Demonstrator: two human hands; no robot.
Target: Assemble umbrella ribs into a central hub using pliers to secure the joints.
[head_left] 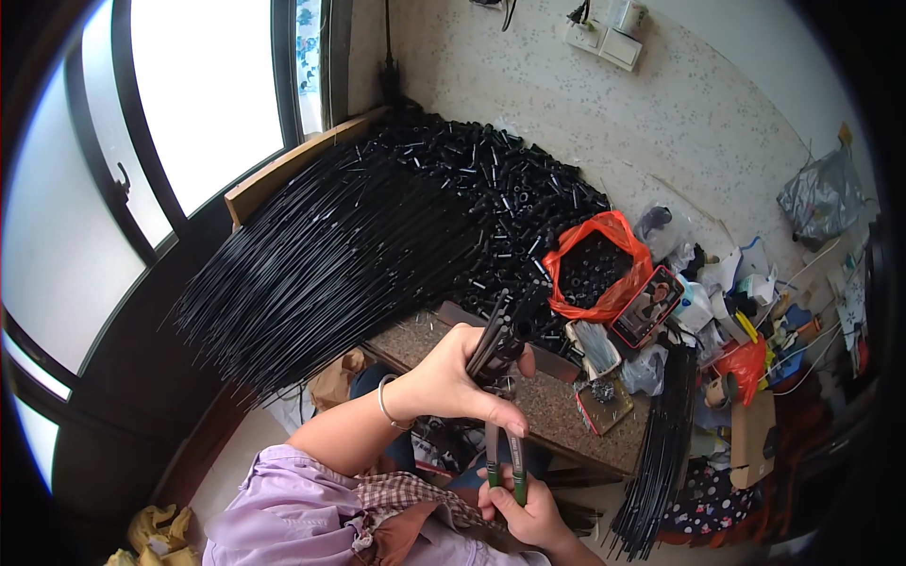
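My left hand (449, 379) is wrapped around a short bundle of thin black rods (491, 341) with a dark cylindrical piece at its upper end. A silver bangle (381, 401) circles that wrist. Below it, my right hand (534, 515) grips pliers (520, 483) by their green handles. The metal arms of the pliers point up toward my left thumb, which hides their tips. Beyond my hands lies a large heap of small black tubular parts (491, 179). Long thin black rods (311, 245) are piled to its left.
A speckled stone tabletop (557, 415) lies under the piles. On it, an orange plastic bag (578, 307) holds small black rings, beside a phone (648, 307) and an open tray of small metal bits (604, 407). Another rod bundle (658, 453) hangs at the right edge, near clutter.
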